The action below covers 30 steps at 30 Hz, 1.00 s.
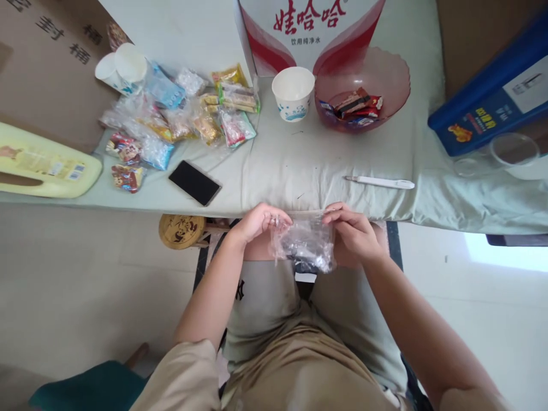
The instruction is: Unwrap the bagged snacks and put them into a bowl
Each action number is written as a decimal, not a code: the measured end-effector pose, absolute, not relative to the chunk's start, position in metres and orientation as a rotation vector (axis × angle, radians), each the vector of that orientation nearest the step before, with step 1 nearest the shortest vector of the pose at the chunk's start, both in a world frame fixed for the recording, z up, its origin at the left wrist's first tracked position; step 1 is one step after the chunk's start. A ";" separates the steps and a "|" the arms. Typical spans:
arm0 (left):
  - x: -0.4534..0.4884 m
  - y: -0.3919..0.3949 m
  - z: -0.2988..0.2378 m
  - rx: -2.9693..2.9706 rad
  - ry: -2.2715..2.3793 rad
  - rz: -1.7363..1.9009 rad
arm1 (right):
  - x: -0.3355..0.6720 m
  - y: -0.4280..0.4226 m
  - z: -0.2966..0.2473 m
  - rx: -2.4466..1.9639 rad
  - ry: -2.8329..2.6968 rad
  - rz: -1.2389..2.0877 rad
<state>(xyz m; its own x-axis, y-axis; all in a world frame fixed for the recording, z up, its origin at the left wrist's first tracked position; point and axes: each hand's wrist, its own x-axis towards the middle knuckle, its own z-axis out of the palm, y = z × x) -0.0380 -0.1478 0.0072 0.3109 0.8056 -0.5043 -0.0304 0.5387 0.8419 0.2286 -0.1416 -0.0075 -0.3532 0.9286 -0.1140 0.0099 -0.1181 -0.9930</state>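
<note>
A clear plastic bag (305, 242) is stretched between my two hands, over my lap and just in front of the bed-like covered surface's edge. My left hand (263, 220) pinches its upper left corner. At the upper right corner, the fingers of my right hand (353, 228) are closed on the plastic. Whether anything lies inside the bag is hard to tell through the glare. Beyond my hands lie a black phone (195, 182) on the left and a white pen-like tool (379, 182) on the right.
Wrapped snacks (180, 123) are heaped at the left, near paper cups (131, 63). A white paper cup (293, 94) stands beside a pink bowl (363, 74) holding several wrapped bars. A yellow jug (47, 165), a blue box (492, 85) and a small stool (182, 230) flank the area.
</note>
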 end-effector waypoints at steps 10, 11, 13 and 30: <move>-0.022 -0.163 0.032 1.028 1.216 0.865 | 0.220 -0.155 -0.003 -1.091 -1.151 1.888; -0.021 -0.164 0.031 0.945 1.202 0.927 | 0.218 -0.155 0.000 -1.097 -1.141 1.891; -0.018 -0.166 0.022 0.776 1.171 0.993 | 0.216 -0.155 0.002 -1.083 -1.065 1.824; -0.013 -0.196 -0.008 0.806 1.423 0.855 | 0.207 -0.168 -0.017 -1.176 -1.109 1.957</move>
